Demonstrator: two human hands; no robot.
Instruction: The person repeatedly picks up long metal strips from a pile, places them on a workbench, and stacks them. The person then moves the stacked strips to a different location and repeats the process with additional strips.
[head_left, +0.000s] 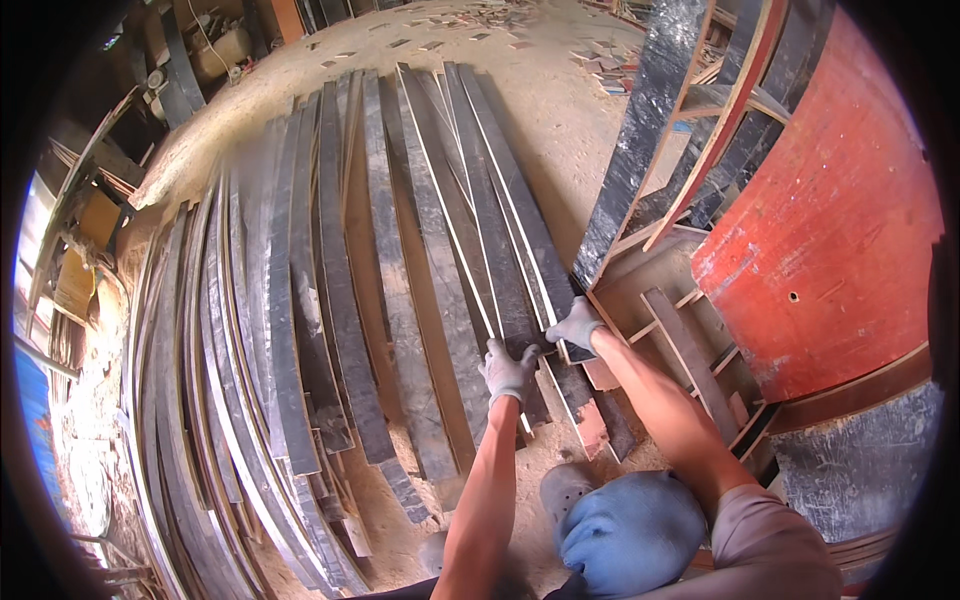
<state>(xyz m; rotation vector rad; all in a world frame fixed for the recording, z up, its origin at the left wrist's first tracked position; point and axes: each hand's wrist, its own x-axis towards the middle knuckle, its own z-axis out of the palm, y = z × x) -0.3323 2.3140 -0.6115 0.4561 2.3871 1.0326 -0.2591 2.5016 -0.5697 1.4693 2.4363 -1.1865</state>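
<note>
Left of the red panel (830, 240), the right hand (577, 326) grasps a dark plank (526, 200), apparently steadying it; I cannot tell the left hand's (508, 372) finger closure.

Strips (432, 230) side by side on floor (560, 140), panel (830, 220) to their right, scraps (605, 68) beyond them

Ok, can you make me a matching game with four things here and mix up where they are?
Things
1. Left hand in a pale grey glove
2. Big red, flat panel
3. Knee covered in blue cloth
4. Small, flat, scattered pieces

Places
A. On the sandy-brown ground, near the top of the picture
B. Touching the long, dark, flat boards
C. At the bottom of the picture
D. At the far right of the picture

Pairs: 1-B, 2-D, 3-C, 4-A
</note>
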